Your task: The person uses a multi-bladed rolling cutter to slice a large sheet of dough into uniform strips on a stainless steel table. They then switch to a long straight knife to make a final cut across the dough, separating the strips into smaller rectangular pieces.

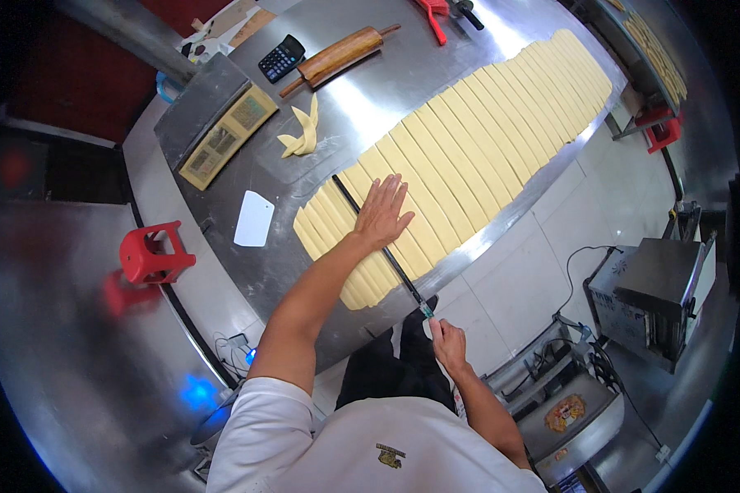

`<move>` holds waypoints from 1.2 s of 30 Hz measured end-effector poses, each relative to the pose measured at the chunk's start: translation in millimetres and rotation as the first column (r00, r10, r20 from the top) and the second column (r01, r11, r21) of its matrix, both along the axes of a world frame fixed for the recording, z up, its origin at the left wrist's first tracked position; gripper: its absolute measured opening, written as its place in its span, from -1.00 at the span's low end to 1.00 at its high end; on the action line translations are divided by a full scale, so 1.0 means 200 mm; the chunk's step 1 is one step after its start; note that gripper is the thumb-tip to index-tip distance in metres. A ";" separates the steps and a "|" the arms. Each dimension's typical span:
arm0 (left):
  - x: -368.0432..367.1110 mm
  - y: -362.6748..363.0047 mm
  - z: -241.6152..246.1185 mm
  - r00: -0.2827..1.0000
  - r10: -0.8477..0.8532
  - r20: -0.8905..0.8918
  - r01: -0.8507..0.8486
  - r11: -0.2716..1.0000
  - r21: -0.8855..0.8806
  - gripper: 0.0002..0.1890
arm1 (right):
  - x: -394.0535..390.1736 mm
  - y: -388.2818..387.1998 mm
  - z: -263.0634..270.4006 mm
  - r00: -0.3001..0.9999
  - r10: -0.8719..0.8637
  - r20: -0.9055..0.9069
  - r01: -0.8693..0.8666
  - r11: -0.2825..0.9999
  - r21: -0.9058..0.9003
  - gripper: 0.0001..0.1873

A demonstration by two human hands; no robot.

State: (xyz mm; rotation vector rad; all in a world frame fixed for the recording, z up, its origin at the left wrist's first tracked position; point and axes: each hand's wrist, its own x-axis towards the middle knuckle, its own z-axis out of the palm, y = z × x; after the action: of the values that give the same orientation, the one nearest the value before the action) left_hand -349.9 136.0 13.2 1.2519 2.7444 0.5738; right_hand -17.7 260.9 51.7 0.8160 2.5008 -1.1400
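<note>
A long sheet of pale yellow dough (468,154) lies across the metal table, cut crosswise into many strips. The strips at its left end look narrow and close-set. Across the sheet lies a long, thin dark blade (401,271) with a greenish handle end near the table's front edge. My right hand (450,346) grips that handle, just past the edge. Flat over the blade's middle rests my left hand (382,212), palm down on the dough, thumb spread; it hides part of the blade. Twisted dough scraps (308,132) lie beyond the sheet.
Behind the dough are a wooden rolling pin (342,57), a calculator (282,59) and a red brush (435,18). A white scraper (254,219) lies left, near a wood-fronted box (228,137). A red stool (154,252) stands left; metal machines (653,277) stand right.
</note>
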 end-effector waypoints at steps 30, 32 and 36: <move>-0.04 0.23 0.08 0.999 -0.046 0.006 0.046 0.999 0.005 -0.26 | -0.05 0.20 0.00 1.000 0.003 0.025 -0.003 1.000 0.019 -0.38; -0.06 0.25 0.03 1.000 -0.024 -0.016 0.023 0.999 -0.027 -0.26 | -0.06 0.23 -0.03 1.000 0.019 0.006 -0.019 1.000 0.015 -0.37; -0.08 0.28 -0.01 0.999 -0.013 0.039 0.015 0.999 -0.032 -0.27 | -0.10 0.25 -0.05 1.000 0.013 0.008 -0.012 1.000 -0.015 -0.37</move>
State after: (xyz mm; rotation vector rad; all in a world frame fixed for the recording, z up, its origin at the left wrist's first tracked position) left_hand -365.2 192.7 11.1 1.2387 2.7004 0.5440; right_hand -37.6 311.0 40.7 0.7984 2.4840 -1.1476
